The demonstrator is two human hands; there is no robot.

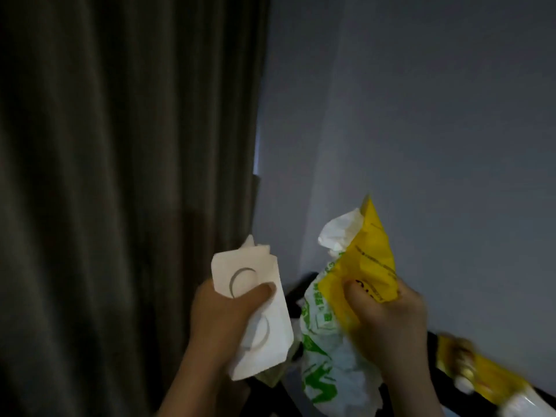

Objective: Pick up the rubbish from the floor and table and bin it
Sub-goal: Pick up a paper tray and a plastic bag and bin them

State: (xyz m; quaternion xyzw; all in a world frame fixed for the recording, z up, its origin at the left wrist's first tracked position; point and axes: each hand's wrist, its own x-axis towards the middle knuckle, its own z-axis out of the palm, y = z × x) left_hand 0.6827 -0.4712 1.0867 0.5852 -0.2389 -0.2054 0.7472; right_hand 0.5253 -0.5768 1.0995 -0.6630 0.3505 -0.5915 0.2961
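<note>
Left hand [222,320] grips white packet [255,311]; right hand [388,323] grips yellow bag [370,266]

Dark olive-grey curtain [120,176] fills the left half, 9 o'clock side, hanging in vertical folds top to bottom. Plain pale grey-blue wall [421,115] takes the right half, 12 to 3 o'clock. Btw the two, approx centre, a thin bright strip of light [255,152] runs down the curtain's edge. A soft shadow band slants across the wall from 12 toward 6. Low down, approx 6 o'clock, a black piece of furniture [290,291] sits vs the wall. It's too dim & blurred to tell what.
</note>
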